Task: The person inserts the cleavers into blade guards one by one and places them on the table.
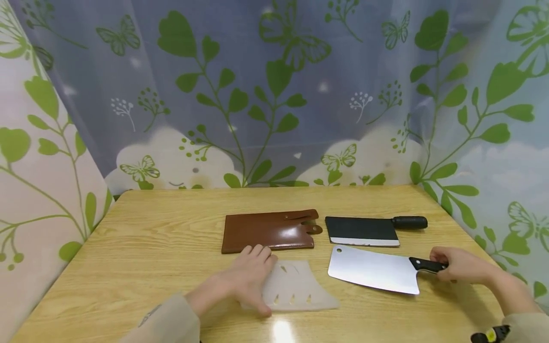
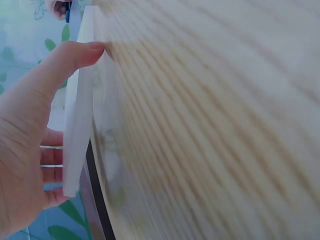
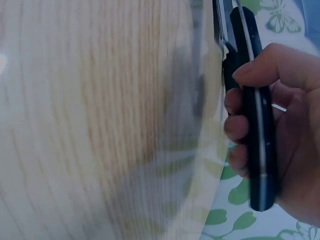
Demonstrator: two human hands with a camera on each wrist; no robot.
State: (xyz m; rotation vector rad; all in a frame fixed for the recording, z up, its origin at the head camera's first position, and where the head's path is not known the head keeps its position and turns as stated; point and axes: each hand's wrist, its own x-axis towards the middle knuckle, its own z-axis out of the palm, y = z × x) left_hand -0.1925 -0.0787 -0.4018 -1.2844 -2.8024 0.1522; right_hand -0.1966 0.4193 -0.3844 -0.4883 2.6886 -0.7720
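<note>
My left hand (image 1: 250,281) spans the left end of a white translucent plastic blade guard (image 1: 302,290) with slots in it. In the left wrist view, the thumb lies at one edge of the guard (image 2: 80,115), and the other fingers reach over its far side. Farther right, my right hand (image 1: 461,267) grips the black handle (image 1: 424,265) of a silver cleaver (image 1: 373,269). Its blade points left, flat side up, a small hole at the tip corner. Fingers and thumb wrap that riveted handle (image 3: 257,130) in the right wrist view.
A brown leather knife sheath (image 1: 266,231) with strap flaps lies just behind the blade guard. Beside it rests a second cleaver (image 1: 362,231) with a dark blade and black handle. The wooden table (image 1: 163,228) backs onto a leaf-patterned curtain (image 1: 240,95).
</note>
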